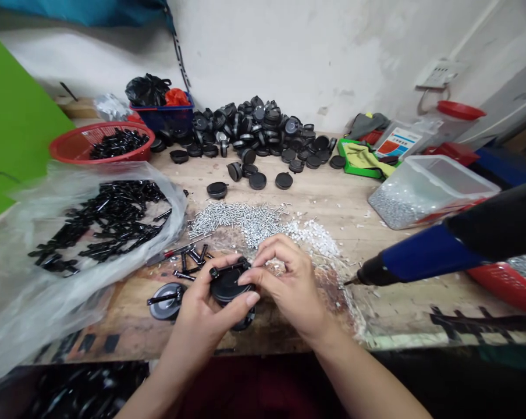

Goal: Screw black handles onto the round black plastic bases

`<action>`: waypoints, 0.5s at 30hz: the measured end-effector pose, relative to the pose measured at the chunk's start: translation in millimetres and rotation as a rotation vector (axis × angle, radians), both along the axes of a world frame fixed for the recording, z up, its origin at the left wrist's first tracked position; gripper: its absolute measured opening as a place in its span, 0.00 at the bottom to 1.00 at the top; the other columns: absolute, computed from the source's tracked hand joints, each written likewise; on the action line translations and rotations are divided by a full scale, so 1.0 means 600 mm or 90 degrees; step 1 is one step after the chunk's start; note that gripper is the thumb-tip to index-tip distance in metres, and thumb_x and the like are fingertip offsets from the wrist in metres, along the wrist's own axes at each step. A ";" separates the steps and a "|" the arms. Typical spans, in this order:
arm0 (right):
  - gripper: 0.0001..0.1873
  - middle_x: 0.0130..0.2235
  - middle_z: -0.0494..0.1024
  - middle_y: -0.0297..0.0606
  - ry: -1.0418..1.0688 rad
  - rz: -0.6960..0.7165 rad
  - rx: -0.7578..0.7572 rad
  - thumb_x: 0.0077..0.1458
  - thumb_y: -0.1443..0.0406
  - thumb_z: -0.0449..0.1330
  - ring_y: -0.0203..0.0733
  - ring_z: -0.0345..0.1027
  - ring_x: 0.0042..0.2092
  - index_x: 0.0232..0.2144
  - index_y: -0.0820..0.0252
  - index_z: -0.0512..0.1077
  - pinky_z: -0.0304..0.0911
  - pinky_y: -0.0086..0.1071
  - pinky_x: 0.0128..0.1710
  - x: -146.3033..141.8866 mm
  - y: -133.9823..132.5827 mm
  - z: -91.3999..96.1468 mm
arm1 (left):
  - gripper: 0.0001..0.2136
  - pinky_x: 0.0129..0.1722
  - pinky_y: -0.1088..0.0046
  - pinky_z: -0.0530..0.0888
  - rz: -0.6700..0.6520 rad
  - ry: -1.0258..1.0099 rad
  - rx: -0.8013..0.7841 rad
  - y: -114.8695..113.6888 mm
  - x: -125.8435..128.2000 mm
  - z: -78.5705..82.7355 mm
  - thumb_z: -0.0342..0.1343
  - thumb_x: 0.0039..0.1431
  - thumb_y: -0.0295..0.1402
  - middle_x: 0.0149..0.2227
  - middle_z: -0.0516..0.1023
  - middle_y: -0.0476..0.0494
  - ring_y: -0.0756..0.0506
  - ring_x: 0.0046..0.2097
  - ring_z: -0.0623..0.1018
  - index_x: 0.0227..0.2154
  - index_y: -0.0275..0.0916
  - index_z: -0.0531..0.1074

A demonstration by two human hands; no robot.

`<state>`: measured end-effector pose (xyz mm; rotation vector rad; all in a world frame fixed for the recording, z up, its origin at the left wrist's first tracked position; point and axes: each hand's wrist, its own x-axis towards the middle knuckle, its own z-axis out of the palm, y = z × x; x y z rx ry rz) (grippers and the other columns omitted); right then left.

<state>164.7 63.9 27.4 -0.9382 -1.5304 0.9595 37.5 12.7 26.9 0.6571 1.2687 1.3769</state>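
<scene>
Disc and bar in hand, near edge of bench

Hands: left hand (202, 314) is closed around a black disc (226, 286), cupping it from below with the thumb laid across its face. Right hand (289, 285) is curled, with its fingertips pinching the right end of a thin black bar (228, 269) that lies across the far rim of the disc. Disc sits just above the bench (324, 198), near edge, centre.

Step, my read: fitting the bar onto the disc. It looks laid in place but not fastened. I can't see the joint under my fingers.

Around it:
- second disc (167, 301) with a bar across it, flat on the bench just left of my left hand
- loose bars (193, 256) just beyond that
- screws (245, 218) in a spread just beyond both hands
- driver (424, 256) lying to the right, tip pointing at my right hand, near but not touching
- bag (106, 224) of bars on the left, red basket (101, 145) beyond it
- heap of discs (254, 131) at the far wall
- tub (424, 192) of screws on the far right

Next move calls for: left hand keeping the disc level and the bar lined up, so the right hand can come off without the bar slipping.
</scene>
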 end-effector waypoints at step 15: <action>0.16 0.43 0.77 0.38 -0.074 -0.067 0.017 0.50 0.62 0.64 0.46 0.73 0.44 0.43 0.49 0.72 0.71 0.45 0.45 0.049 -0.049 -0.028 | 0.15 0.41 0.66 0.79 -0.110 -0.194 -0.107 -0.007 0.041 -0.009 0.68 0.41 0.28 0.41 0.79 0.43 0.42 0.43 0.78 0.36 0.37 0.75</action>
